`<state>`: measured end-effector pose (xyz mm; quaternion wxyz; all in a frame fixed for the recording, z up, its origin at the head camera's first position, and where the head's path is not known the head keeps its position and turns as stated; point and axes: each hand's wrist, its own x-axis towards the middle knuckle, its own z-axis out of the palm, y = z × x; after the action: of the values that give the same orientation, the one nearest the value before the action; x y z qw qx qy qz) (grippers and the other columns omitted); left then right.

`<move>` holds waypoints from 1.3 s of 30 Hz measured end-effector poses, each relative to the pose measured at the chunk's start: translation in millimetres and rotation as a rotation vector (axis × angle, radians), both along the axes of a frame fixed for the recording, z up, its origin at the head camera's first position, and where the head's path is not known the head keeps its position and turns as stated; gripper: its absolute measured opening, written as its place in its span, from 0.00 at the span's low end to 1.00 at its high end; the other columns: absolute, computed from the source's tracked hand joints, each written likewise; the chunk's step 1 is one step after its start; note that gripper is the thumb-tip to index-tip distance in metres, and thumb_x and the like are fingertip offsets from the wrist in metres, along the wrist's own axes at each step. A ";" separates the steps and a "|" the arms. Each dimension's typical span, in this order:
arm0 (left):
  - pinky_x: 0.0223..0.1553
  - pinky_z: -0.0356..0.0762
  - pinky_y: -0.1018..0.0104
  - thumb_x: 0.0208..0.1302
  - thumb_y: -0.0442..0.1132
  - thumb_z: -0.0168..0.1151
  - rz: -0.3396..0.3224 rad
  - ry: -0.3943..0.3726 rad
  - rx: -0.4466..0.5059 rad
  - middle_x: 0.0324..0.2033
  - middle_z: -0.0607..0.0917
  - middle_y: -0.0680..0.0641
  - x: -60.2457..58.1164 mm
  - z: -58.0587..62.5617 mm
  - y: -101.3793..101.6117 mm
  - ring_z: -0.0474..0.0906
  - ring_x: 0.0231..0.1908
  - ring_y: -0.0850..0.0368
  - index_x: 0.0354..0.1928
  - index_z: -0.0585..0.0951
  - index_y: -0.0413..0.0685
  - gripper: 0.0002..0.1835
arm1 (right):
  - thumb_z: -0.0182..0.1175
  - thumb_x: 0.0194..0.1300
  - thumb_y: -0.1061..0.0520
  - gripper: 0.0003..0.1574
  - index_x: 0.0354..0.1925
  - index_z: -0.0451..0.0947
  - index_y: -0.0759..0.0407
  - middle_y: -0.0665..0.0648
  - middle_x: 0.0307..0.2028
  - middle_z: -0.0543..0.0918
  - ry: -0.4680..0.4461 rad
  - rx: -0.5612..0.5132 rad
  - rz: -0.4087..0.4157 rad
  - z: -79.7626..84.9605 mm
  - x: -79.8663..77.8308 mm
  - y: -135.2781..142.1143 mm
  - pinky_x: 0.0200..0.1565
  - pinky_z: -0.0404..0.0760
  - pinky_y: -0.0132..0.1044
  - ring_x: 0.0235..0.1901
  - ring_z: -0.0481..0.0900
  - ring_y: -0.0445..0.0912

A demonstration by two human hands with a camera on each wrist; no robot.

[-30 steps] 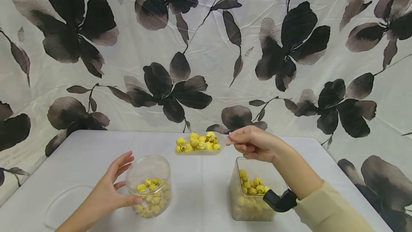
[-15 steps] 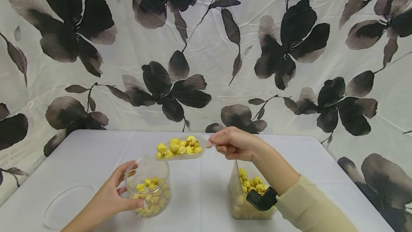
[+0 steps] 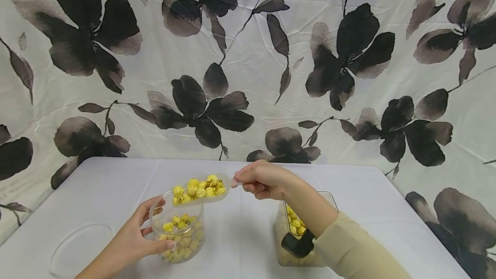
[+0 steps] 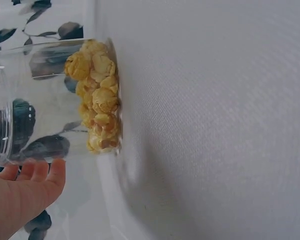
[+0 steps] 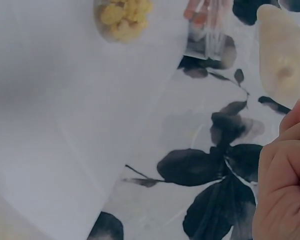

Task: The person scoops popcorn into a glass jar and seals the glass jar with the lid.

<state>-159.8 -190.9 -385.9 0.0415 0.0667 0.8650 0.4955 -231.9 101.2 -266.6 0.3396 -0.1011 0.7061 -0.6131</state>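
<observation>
My left hand [image 3: 133, 236] holds a round clear plastic jar [image 3: 199, 218] upright on the table, thumb on the near side and fingers on the far side. Yellow popcorn [image 4: 100, 100] fills the lower part of the jar. Between thumb and curled fingers my right hand [image 3: 267, 180] pinches the handle of a translucent scoop [image 3: 217, 199]. Heaped with popcorn, the scoop lies level, its tip overlapping the jar's far rim in the head view. In the right wrist view the scoop [image 5: 282, 55] shows its pale underside above the hand.
A square clear container [image 3: 283, 251] of popcorn stands at the right, partly hidden by the right forearm and a black wrist mount [image 3: 298, 244]. A round clear lid [image 3: 58, 249] lies at the left. Behind the white table [image 3: 240, 236] hangs a floral cloth [image 3: 271, 76].
My right hand has carried the loaded scoop leftward and slightly down, from between the containers to the jar's rim. The left hand's fingers have closed in around the jar, which stays in place.
</observation>
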 end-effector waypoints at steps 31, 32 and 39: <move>0.54 0.69 0.46 0.48 0.44 0.73 -0.014 -0.080 0.000 0.65 0.57 0.33 -5.2 4.6 -2.1 0.54 0.63 0.34 0.69 0.48 0.42 0.53 | 0.55 0.66 0.59 0.15 0.38 0.80 0.72 0.50 0.12 0.61 0.100 0.165 0.001 -1.6 -3.6 -36.6 0.15 0.48 0.27 0.12 0.51 0.38; 0.54 0.69 0.46 0.48 0.43 0.73 -0.016 -0.076 0.002 0.65 0.57 0.33 -5.5 4.6 -2.1 0.54 0.63 0.35 0.69 0.48 0.42 0.53 | 0.55 0.66 0.59 0.15 0.38 0.80 0.72 0.50 0.12 0.61 0.103 0.167 -0.001 -1.3 -3.6 -36.5 0.15 0.48 0.27 0.12 0.51 0.38; 0.55 0.67 0.46 0.46 0.43 0.74 -0.008 -0.112 0.010 0.66 0.55 0.35 -5.8 2.9 -3.3 0.52 0.64 0.33 0.69 0.47 0.42 0.54 | 0.55 0.66 0.60 0.14 0.37 0.81 0.72 0.51 0.12 0.62 0.122 0.174 0.004 -4.0 -3.1 -38.2 0.15 0.48 0.27 0.12 0.52 0.39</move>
<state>-165.6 -194.2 -383.0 0.0914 0.0427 0.8587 0.5025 -235.1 62.9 -270.6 0.3049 -0.1098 0.7757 -0.5415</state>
